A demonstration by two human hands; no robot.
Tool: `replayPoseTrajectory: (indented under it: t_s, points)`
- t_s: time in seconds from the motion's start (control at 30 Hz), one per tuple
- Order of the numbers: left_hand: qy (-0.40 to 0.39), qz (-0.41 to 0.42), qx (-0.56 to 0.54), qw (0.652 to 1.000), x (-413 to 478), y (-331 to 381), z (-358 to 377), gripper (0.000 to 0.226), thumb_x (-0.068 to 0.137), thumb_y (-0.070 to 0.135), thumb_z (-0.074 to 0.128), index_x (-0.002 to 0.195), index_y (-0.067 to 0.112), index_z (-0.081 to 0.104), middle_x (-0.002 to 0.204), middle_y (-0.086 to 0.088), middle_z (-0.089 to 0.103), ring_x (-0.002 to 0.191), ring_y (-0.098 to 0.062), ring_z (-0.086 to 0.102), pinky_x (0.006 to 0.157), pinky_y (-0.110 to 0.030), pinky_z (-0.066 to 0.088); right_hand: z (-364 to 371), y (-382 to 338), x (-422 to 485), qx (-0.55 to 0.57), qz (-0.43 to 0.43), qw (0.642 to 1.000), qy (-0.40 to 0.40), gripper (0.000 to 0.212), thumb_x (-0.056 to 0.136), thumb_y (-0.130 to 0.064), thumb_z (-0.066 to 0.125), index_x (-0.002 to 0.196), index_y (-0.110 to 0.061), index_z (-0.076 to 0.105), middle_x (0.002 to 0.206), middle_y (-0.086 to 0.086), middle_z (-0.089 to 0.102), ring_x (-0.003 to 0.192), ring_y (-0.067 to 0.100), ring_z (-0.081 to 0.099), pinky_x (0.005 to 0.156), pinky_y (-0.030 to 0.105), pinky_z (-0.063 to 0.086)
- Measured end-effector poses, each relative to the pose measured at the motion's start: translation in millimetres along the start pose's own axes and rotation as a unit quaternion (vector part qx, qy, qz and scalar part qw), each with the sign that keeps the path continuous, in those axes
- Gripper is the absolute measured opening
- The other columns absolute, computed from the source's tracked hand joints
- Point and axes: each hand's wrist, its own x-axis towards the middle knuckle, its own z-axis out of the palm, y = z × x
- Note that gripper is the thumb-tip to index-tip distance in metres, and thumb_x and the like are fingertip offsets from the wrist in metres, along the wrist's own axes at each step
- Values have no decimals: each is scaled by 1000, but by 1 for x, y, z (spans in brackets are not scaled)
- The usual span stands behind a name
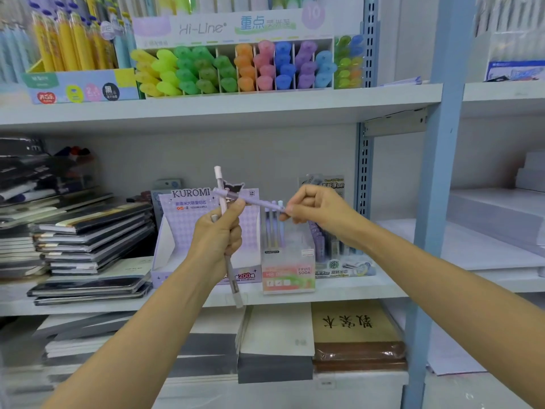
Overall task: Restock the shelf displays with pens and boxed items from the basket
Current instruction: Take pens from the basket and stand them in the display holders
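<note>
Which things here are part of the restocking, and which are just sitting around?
Job in hand:
left hand gripping the pink pen
right hand with fingers pinching the purple pen
KUROMI display box
Fruit Soda pen box

Lying about:
Hi-Line highlighters
notebook stack
brown book

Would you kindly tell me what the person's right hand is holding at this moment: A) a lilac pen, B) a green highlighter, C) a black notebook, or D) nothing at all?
A: the right hand pinches one end of a lilac pen lying roughly level in front of the KUROMI display box, while the left hand grips the upright pens.
</note>
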Motion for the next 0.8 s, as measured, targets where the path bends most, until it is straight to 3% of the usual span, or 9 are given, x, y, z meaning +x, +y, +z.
replayPoseTrajectory:
  t_s: [0.07,0.13,0.2,0.3,0.43,0.53,0.63,0.7,0.8]
  points:
    - [10,12,-14,1000,-2,1,4,10,90,24,66,86,16,61,47,10,25,37,-6,19,34,-18,17,4,2,-2,-29,8,998,-52,11,88,-13,69,95,-9,62,91,8,76,94,14,71,85,19,53]
    - [18,38,15,999,-3,2,9,8,90,22,66,87,15,65,46,10,25,37,-7,18,35,-18,16,9,3,-1,-64,1,996,-62,10,89,-18,70,96,-12,66,91,4,75,94,12,70,89,23,52]
    - [20,67,67,995,-4,4,12,11,89,22,68,90,11,67,45,10,27,36,-7,19,35,-17,19,13,-1,2,-94,-34,995,-14,12,90,-26,68,98,-17,70,95,0,73,95,15,67,91,28,52]
    - [4,101,148,984,-4,7,19,12,87,23,71,84,11,68,42,12,32,36,-7,23,35,-16,24,19,-14,11,-48,-84,994,57,16,91,-27,66,104,-19,70,100,0,72,97,15,67,90,26,54]
    - [-49,142,229,962,-3,7,29,13,90,20,67,77,17,67,39,16,41,34,-3,32,38,-10,28,25,-26,22,-56,-93,992,58,19,91,-24,67,104,-12,71,97,11,72,95,26,67,89,37,56]
    - [-49,90,244,964,3,6,28,16,96,26,58,85,14,58,48,14,36,39,-5,26,38,-15,24,25,-26,26,-31,-103,991,74,16,94,-19,62,101,-7,70,85,7,69,77,15,66,78,25,56]
    - [-61,-13,184,981,9,6,22,21,92,18,31,93,11,50,57,6,35,47,-11,21,43,-21,19,14,-19,29,30,-102,979,171,21,96,-14,57,103,5,66,78,3,64,63,4,58,65,15,48]
    - [-68,-12,189,980,10,3,17,34,93,12,25,97,8,59,62,3,40,50,-12,27,48,-24,24,4,-13,30,39,-86,971,219,23,97,-14,56,102,7,64,78,3,63,61,3,57,64,15,47]
    - [-79,12,211,974,9,-4,11,34,99,6,27,104,7,60,68,1,42,55,-12,31,51,-23,28,-3,1,33,-11,-54,971,232,22,97,-13,57,101,7,64,81,8,65,63,6,61,71,20,53]
